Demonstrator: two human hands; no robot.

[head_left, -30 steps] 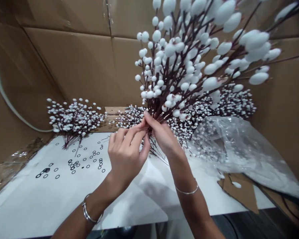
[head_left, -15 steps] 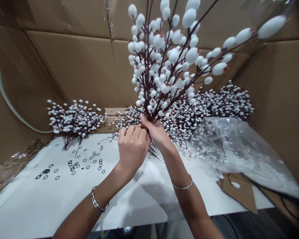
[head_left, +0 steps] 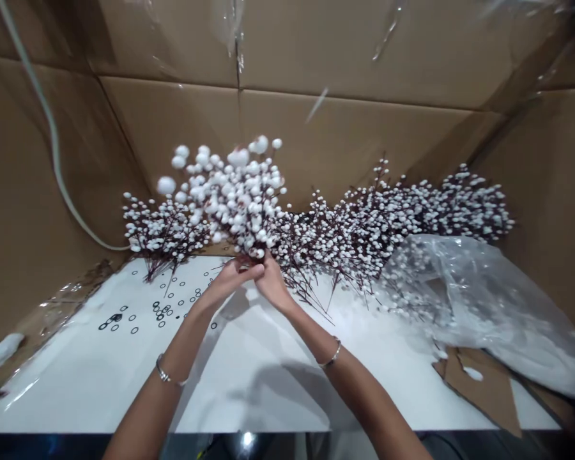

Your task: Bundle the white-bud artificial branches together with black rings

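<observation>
- A bunch of white-berried stems [head_left: 239, 191] is held up at mid-scene, left of center, above the far part of a white tabletop [head_left: 249, 390], its berry heads fanning up and toward the left.
- The person's right hand [head_left: 272, 281] is closed around the gathered base of the bunch, the dark stems bundled within its grasp.
- The left hand [head_left: 230, 278] meets it there, fingers curled at the stems and thumb stretched across toward the right hand; the fingertips are partly hidden, and whether they grip cannot be told.
- A silver bracelet [head_left: 163, 372] circles the left wrist, and a thin silver bangle [head_left: 336, 352] the right.
- Small dark rings [head_left: 161, 311] lie scattered over the left of the tabletop, near the left hand, some clustered together.
- Behind the rings, at far left, rests a smaller bundle of berry stems [head_left: 158, 230], partly overlapped by the raised bunch.
- A long heap of berry stems [head_left: 388, 223] spreads from just behind the hands to the far right, bare stem ends pointing nearer.
- A clear plastic bag [head_left: 498, 294] sprawls at right, against the heap.
- Nearer, a torn cardboard piece [head_left: 491, 396] bears one loose white berry [head_left: 473, 373].
- Cardboard walls [head_left: 186, 121] enclose the workspace; a white cable [head_left: 53, 140] runs down at left.
</observation>
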